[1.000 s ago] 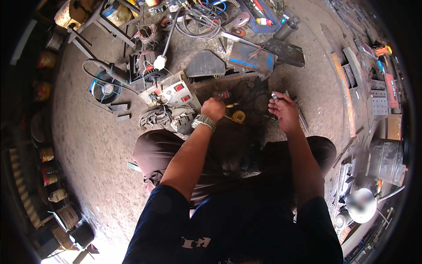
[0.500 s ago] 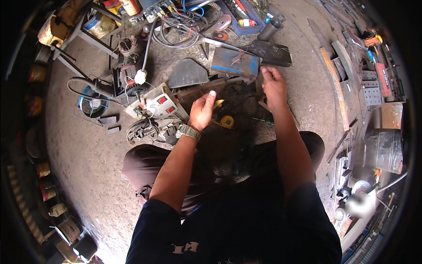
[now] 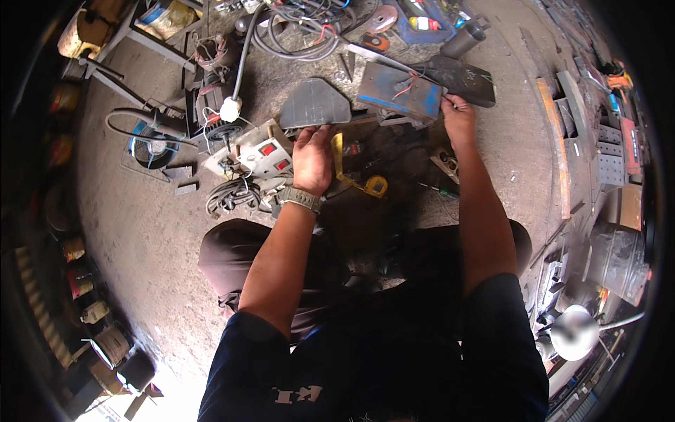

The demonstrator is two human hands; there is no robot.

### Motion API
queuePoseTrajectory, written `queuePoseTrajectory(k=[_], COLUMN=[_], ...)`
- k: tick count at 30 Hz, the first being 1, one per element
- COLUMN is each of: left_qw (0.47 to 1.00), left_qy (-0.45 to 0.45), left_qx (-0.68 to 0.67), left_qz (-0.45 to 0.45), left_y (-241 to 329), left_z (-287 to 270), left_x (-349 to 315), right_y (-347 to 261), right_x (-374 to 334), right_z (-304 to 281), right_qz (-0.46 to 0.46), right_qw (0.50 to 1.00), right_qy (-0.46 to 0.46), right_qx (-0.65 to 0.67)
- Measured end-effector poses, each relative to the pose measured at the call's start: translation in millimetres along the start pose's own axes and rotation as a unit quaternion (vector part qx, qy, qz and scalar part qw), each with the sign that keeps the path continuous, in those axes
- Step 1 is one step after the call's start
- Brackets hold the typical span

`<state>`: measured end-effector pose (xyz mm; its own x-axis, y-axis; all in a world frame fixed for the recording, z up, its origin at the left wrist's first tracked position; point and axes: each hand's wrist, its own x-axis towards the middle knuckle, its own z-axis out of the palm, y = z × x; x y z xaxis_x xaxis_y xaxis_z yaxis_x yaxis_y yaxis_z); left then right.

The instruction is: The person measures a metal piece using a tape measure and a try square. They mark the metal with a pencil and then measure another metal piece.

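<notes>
Apparently contact only: left hand (image 3: 313,160), fingers together, at near edge of grey plate (image 3: 316,103); right hand (image 3: 460,121) narrowed at corner of blue-streaked block (image 3: 397,91), grip unclear. Both lie beyond tape measure (image 3: 376,186), neither lifted clear.

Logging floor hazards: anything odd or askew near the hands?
Two things. Right of the left hand, the tape measure seems to have its yellow blade out and bent, not retracted. Beyond the hands, grey cable lies tangled, not neatly coiled.
</notes>
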<state>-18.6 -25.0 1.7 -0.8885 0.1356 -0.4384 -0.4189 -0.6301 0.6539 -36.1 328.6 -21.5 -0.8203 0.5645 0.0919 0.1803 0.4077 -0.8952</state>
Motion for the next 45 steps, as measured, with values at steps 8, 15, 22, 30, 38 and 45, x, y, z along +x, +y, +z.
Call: queuePoseTrajectory(k=[8,15,22,30,38,45], left_qw=[0.998,0.997,0.996,0.906,0.465,0.311], left_qy=[0.053,0.072,0.067,-0.265,-0.276,-0.105], left_qx=[-0.027,-0.016,0.051,0.330,0.835,0.887], left_qz=[0.005,-0.017,0.030,0.009,0.099,0.324], left_y=[-4,-18,-27,21,141,131], left_z=[-4,19,17,8,-5,-15], left_x=[9,13,13,-50,-65,-13], right_y=[-20,-77,-117,-153,-136,-131], right_x=[2,-8,-44,-136,-268,-274], right_z=[-9,-54,-91,-90,-17,80], right_qz=[-0.124,-0.209,-0.117,0.063,0.278,0.321], right_qw=[0.987,0.956,0.983,0.941,0.806,0.770], right_qy=[0.094,0.172,0.125,0.088,-0.154,-0.135], right_qx=[-0.035,-0.114,0.069,0.320,0.500,0.536])
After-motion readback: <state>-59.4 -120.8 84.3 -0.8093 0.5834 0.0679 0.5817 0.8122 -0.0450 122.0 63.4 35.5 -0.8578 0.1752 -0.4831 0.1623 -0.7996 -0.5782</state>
